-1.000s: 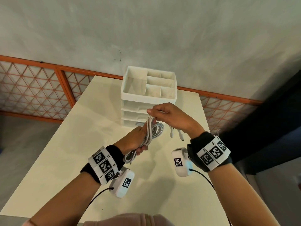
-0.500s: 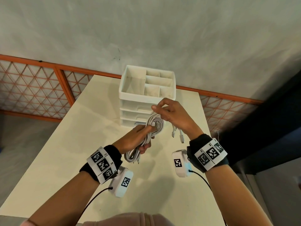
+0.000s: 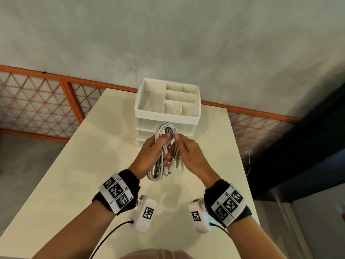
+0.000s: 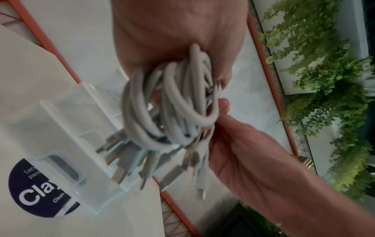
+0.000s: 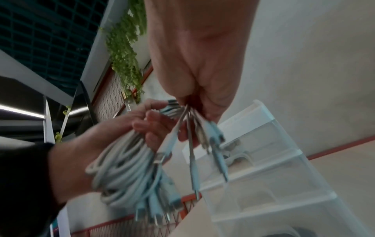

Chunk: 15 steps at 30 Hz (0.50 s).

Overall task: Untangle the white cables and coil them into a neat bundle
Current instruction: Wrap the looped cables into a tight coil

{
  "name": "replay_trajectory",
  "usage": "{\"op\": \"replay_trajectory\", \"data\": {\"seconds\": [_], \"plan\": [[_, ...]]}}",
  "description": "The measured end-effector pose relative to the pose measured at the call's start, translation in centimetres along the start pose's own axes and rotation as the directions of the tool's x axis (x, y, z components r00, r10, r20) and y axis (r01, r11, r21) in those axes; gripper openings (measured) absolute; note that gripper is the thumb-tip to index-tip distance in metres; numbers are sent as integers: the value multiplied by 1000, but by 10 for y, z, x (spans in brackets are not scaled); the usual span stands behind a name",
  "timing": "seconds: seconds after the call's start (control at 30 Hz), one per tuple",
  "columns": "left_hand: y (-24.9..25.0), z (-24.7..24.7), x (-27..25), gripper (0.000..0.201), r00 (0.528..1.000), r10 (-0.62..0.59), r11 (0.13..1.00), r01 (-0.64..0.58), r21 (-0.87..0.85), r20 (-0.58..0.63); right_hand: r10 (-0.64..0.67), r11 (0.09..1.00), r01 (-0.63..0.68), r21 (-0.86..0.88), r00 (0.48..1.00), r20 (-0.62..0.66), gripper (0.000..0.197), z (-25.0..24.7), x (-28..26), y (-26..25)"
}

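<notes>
A coil of white cables (image 3: 164, 146) hangs upright above the table (image 3: 74, 174), looped top and bottom. My left hand (image 3: 153, 152) grips the coil around its middle, thumb across the front. My right hand (image 3: 186, 152) pinches the loose cable ends beside the coil; several plugs (image 3: 171, 169) dangle below its fingers. In the left wrist view the cable loops (image 4: 172, 104) bunch under my palm, with the right hand (image 4: 243, 152) at the lower right. In the right wrist view the plug ends (image 5: 202, 144) fan out beneath my right fingers, and the left hand (image 5: 121, 136) holds the coil (image 5: 125, 173).
A white drawer organizer (image 3: 168, 109) with open top compartments stands just behind the hands at the table's far edge. An orange lattice fence (image 3: 37, 109) runs behind the table below a grey wall. Dark space lies off the table's right side.
My right hand has dropped from the top of the coil to its right side and now pinches the loose ends. The coil has turned upright and both hands sit level.
</notes>
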<state>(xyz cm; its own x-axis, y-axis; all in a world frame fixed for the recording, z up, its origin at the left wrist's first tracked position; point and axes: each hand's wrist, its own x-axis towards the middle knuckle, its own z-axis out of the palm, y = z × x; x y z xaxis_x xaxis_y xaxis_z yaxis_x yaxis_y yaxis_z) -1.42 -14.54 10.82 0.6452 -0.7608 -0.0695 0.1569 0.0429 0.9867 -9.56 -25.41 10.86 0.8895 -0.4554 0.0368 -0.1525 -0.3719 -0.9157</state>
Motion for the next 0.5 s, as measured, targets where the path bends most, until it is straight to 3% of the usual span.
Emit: {"op": "replay_trajectory", "data": {"seconds": [0.2, 0.33, 0.5], "plan": [[-3, -4, 3, 33, 998, 53, 998, -53, 22, -17, -28, 973, 64, -221, 986, 162, 20, -13, 12, -1], [-5, -5, 7, 21, 996, 91, 995, -90, 38, -16, -48, 995, 47, -89, 999, -10, 21, -9, 12, -13], [0, -9, 9, 27, 993, 108, 994, -107, 34, -46, -99, 995, 93, -46, 979, -176, 20, 8, 10, -13]]}}
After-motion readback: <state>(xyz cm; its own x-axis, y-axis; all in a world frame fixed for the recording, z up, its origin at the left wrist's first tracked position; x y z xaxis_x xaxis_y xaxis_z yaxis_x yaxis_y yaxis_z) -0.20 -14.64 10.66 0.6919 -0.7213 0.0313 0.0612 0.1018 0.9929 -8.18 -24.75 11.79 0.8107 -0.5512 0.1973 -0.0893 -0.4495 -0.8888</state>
